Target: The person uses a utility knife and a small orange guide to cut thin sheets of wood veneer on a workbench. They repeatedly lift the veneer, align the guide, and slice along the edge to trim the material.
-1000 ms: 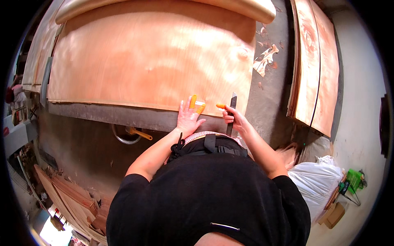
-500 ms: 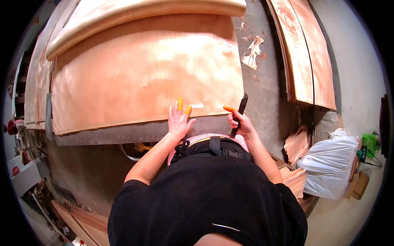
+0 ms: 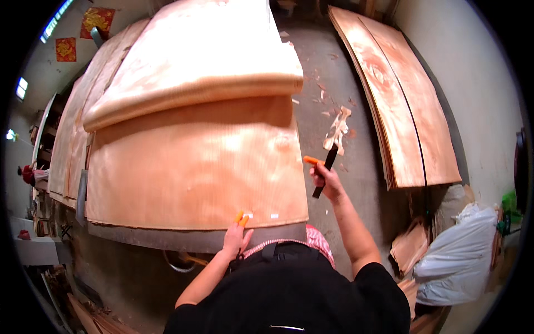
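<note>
My left hand [image 3: 235, 239] reaches over the near edge of a wide, pale wood veneer sheet [image 3: 194, 172]. Its fingers are stretched out, two of them in orange finger covers, and their tips rest by a small white strip [image 3: 249, 216]. A second white strip [image 3: 274, 216] lies on the veneer to the right. Beyond the sheet's right edge, my right hand [image 3: 329, 181] is closed around a flat black blade-like tool [image 3: 332, 157], held above the floor. One orange-covered finger of that hand points left toward the sheet.
A veneer layer is folded back in a thick roll [image 3: 194, 99] across the stack. To the right stands a strapped stack of sheets [image 3: 397, 106]. Veneer scraps [image 3: 337, 131] lie on the floor between. A white plastic-wrapped bundle [image 3: 456, 256] sits at the lower right.
The view has shifted, showing more of the far side. My right hand has moved out past the sheet's right edge with the black tool. My left fingertips have come onto the left white strip.
</note>
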Motion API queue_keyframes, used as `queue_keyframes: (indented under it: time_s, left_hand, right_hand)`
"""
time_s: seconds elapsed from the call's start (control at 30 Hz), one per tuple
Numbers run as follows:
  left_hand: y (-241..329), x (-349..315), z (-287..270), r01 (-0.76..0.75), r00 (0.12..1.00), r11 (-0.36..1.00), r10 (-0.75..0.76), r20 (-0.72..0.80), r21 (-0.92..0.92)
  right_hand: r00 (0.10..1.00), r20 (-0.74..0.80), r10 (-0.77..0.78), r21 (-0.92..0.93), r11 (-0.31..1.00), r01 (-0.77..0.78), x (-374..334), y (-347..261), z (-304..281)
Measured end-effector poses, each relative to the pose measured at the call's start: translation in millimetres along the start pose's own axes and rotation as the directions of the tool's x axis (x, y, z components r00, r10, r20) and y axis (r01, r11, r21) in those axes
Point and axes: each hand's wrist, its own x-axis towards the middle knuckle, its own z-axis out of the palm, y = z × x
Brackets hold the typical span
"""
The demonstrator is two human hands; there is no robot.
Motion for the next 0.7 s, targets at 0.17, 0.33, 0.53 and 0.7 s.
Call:
queue_keyframes:
  time_s: [0.17,0.33,0.53,0.7]
  left_hand:
    - [23,7,10,0.068,0.994,0.996,-0.072,-0.076,-0.063]
    - [41,-12,15,0.193,0.965,0.979,-0.203,-0.166,-0.070]
    - [65,-73,31,0.438,0.845,0.898,-0.427,-0.321,-0.041]
    - [88,-100,42,0.593,0.716,0.797,-0.587,-0.378,-0.114]
  right_hand:
    - [0.970,0.076,-0.232,-0.129,0.962,0.240,70,-125,18]
    - [0.895,0.175,-0.411,-0.196,0.876,0.440,143,-219,67]
    - [0.720,0.217,-0.659,-0.279,0.665,0.692,221,-310,169]
    - [0.643,0.430,-0.634,-0.130,0.661,0.739,343,-394,176]
